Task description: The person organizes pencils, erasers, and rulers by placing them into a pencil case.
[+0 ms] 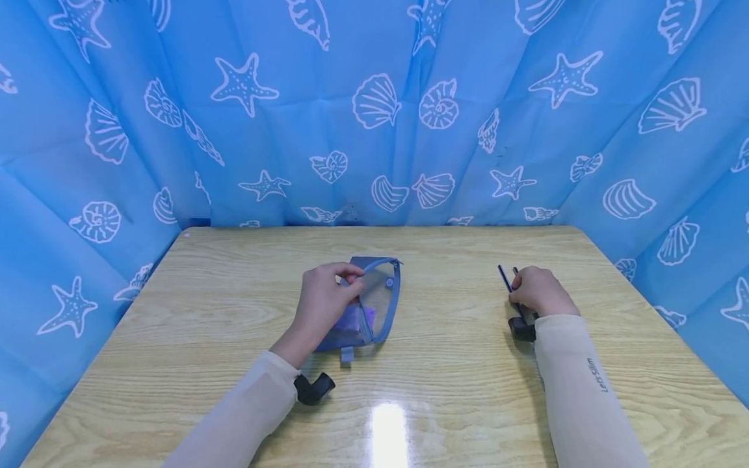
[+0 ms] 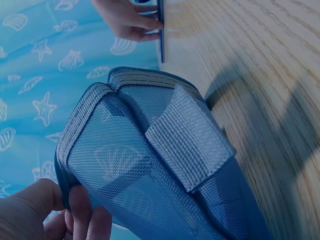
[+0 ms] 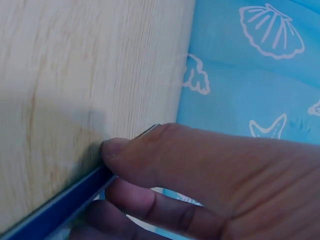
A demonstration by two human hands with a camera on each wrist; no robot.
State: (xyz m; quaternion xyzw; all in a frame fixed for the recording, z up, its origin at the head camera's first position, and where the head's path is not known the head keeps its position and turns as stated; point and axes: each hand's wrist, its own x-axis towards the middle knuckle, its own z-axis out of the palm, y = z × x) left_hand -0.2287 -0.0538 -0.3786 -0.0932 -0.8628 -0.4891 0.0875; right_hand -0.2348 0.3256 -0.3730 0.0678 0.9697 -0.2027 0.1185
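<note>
A blue mesh zipper pouch (image 1: 341, 337) lies left of the table's middle with its zipped mouth spread apart. My left hand (image 1: 329, 290) pinches the zipper edge of that mouth between thumb and fingers. Through the mesh shows a purple item (image 1: 350, 320). In the left wrist view, the pouch's pale fabric tab (image 2: 191, 137) sticks out at its end. Over on the right, my right hand (image 1: 539, 290) pinches a slim, dark blue, pencil-like stick (image 1: 504, 278) close over the table. A second thin dark tip (image 1: 515, 270) shows beside it; the rest is hidden by the hand.
The wood-grain table (image 1: 445, 364) reaches back to a blue curtain (image 1: 328, 130) with white shells and starfish. Black wrist mounts (image 1: 314, 389) sit at both sleeve cuffs. Bright light reflects off the table near the front.
</note>
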